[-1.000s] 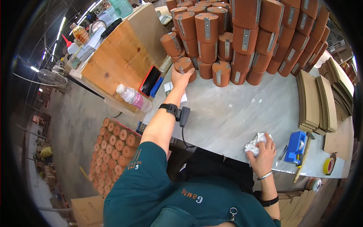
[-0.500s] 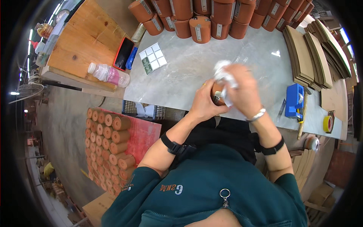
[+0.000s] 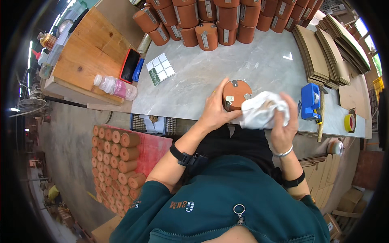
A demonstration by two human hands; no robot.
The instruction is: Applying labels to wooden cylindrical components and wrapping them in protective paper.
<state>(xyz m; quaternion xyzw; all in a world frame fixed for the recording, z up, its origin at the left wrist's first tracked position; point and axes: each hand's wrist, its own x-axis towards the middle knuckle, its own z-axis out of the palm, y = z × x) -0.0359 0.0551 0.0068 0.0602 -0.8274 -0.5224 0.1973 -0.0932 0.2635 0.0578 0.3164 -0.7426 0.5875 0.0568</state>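
My left hand (image 3: 214, 107) is wrapped round the side of a reddish-brown clay cylinder (image 3: 238, 90) near the table's front edge. Metal clips sit around the rim of its round top face. On the right, my right hand (image 3: 283, 125) grips a crumpled white cloth (image 3: 263, 110), which hangs beside the cylinder and covers part of its lower right side. Whether the cloth touches the cylinder I cannot tell.
Stacked clay cylinders with metal strips (image 3: 206, 36) line the table's back. Cardboard pieces (image 3: 314, 54), a blue tape dispenser (image 3: 310, 101) and yellow tape (image 3: 349, 122) lie right. At left are a bottle (image 3: 115, 87), phone (image 3: 130, 65) and label sheet (image 3: 160, 69). More cylinders (image 3: 117, 162) stand low left.
My right hand has drawn the cloth off the cylinder's top, down and to the right, and the cloth now hangs more spread out. The cylinder's top has come into view.
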